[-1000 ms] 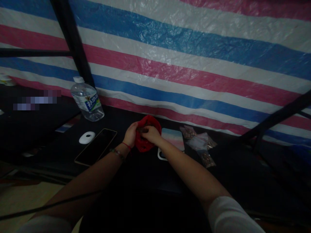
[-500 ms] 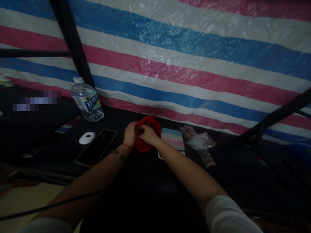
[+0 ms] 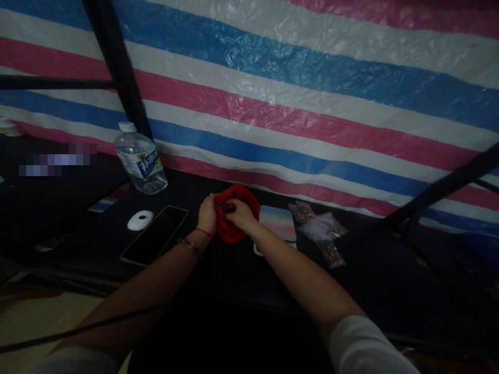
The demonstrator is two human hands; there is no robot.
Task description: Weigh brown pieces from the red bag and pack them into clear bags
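A red bag (image 3: 230, 232) with its mouth open stands on the dark table in front of me. My left hand (image 3: 208, 213) grips the bag's left rim. Over the opening, my right hand (image 3: 240, 214) has its fingers closed together, and something small and dark brown shows at the fingertips; its kind is too dim to make out. To the right of the bag lies a flat case with blue and pink bands (image 3: 277, 222), on top of a white-edged thing. Several clear zip bags (image 3: 332, 253) of small brownish pieces lie further right.
On the left are a phone (image 3: 156, 236), a white rounded device (image 3: 140, 220) and a clear plastic bottle (image 3: 142, 163) with a label. Black metal bars (image 3: 117, 67) stand at both sides. Behind the table hangs a striped plastic sheet (image 3: 273, 104).
My right hand has shifted slightly within the bag's mouth, and more of the brown thing at its fingertips shows. The left hand keeps its grip on the rim.
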